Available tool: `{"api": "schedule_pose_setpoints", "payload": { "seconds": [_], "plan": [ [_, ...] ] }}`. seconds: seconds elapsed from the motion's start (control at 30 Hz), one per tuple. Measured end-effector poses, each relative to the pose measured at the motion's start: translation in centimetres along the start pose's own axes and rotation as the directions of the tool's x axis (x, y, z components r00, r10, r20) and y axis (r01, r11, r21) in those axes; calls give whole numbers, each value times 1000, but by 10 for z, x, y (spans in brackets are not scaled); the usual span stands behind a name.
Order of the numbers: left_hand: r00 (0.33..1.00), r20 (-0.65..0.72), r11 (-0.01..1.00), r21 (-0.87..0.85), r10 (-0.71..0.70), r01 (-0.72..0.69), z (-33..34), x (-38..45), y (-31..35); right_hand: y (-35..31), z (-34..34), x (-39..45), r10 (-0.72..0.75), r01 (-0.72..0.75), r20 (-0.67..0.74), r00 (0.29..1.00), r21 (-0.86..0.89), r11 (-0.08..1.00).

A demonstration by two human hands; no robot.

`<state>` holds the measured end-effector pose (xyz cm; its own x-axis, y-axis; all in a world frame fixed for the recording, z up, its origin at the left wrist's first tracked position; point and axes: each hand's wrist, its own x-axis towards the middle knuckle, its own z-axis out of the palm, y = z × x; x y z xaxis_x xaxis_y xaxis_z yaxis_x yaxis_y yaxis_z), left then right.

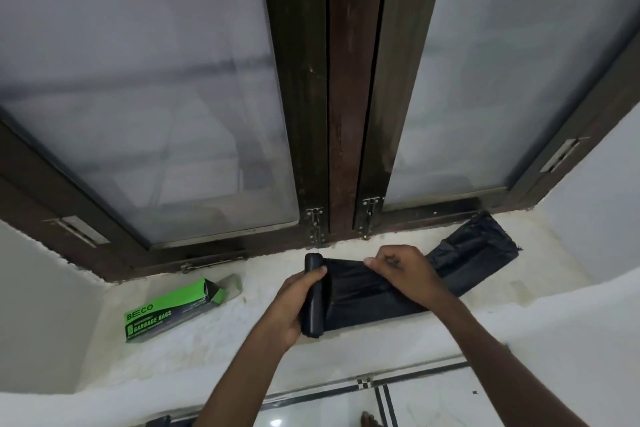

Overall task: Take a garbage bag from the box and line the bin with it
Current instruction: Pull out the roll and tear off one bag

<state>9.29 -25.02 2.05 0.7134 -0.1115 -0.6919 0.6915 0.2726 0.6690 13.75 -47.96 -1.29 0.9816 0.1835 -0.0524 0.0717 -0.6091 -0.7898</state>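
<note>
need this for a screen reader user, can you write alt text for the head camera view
Two bare hands work a black plastic garbage bag roll on a white window sill: the left hand grips the roll while the right hand pinches the unrolled black bag strip. An open green and black cardboard garbage bag box lies to the left, below dark-framed frosted windows.

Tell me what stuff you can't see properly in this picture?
All in the head view:
- The bin: nowhere in the picture, so its place is unknown.
- Inside the green box: too dark to tell if more is in it.
- Small print on the box: blurred.
- Behind the window: frosted glass hides it.
- Part of the bag roll: covered by the left hand.
- The bag sheet: partly under the right hand.
</note>
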Motion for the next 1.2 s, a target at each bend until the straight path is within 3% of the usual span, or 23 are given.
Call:
{"api": "schedule_pose_setpoints", "payload": {
  "seconds": [0.27, 0.43, 0.57, 0.67, 0.8, 0.87, 1.0, 1.2],
  "plan": [
    [995, 75, 977, -202, -62, 76, 4, 7, -5, 32, -59, 0, 53, -67, -105, 993, -128, 989],
    [995, 100, 999, 46, -17, 12, 11, 12, -10, 29, -83, -2, 46, -83, -109, 993, -360, 929],
    [995, 103, 997, 77, 9, -17, 16, 14, -12, 8, -74, -4, -22, 16, -5, 1000, -526, 850],
    [993, 117, 997, 77, 23, -32, 16, 16, -14, -19, -48, -3, -120, 119, 17, 993, -333, 936],
    [986, 155, 990, 115, 65, -84, 13, 15, -11, -38, -15, 8, 28, -35, 323, 946, 14, 999],
    [986, 143, 983, 148, 88, -109, 11, 12, -9, -34, -3, 13, 29, -78, 382, 924, 115, 990],
    [987, 80, 958, 242, 138, -154, 5, 10, -6, -33, 6, 17, 28, -72, 316, 948, 129, 989],
    [968, -50, 927, 302, 247, -221, 9, 12, -5, -40, 16, 18, 61, -64, 225, 972, 4, 998]
  ]
}}
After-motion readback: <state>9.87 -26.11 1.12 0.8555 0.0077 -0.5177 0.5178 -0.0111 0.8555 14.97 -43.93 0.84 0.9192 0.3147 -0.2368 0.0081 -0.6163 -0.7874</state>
